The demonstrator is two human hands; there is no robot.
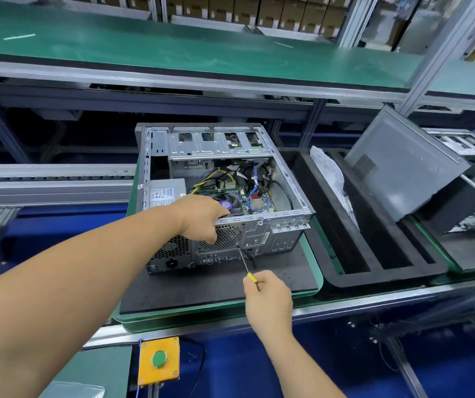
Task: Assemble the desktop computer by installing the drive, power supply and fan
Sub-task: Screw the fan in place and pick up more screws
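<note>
Open grey steel desktop case (285,225) lying on black pallet mat (207,288). Fan (226,203) being steadied inside rear panel by left hand (199,216), fingers curled over rim. Yellow-handled screwdriver (246,265) being pinched by right hand (268,297), tip at fan grille corner. Silver power supply (166,193) seated left of fan; drive seating unclear. Fan screws seemingly being finished.

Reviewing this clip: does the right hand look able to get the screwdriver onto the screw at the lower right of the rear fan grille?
Probably yes. The right hand holds the screwdriver with its tip already at the fan grille's lower right corner. The left hand grips the case rim higher up, off the shaft's line.
</note>
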